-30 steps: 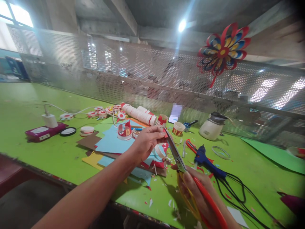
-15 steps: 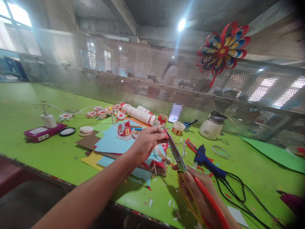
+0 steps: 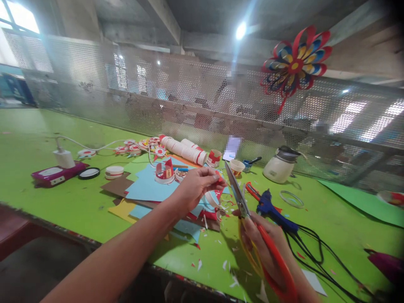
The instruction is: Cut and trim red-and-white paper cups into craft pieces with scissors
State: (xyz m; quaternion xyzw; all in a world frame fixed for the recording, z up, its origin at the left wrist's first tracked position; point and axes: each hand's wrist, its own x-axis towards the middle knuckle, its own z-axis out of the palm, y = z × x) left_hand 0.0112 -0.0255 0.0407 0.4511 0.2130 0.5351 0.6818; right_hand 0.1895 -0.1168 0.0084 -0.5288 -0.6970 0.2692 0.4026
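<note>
The left hand (image 3: 196, 188) is pinching a small red piece (image 3: 220, 180) between thumb and fingertips, above stacked coloured sheets (image 3: 151, 190). The right hand (image 3: 268, 240) is wrapping firmly around the scissors (image 3: 234, 187), blades pointing up and forward, just beside the piece. Both forearms are slanting inward.

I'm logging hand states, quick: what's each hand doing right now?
Left hand: closed, pinching a small red piece.
Right hand: closed around the handles of the scissors.
</note>
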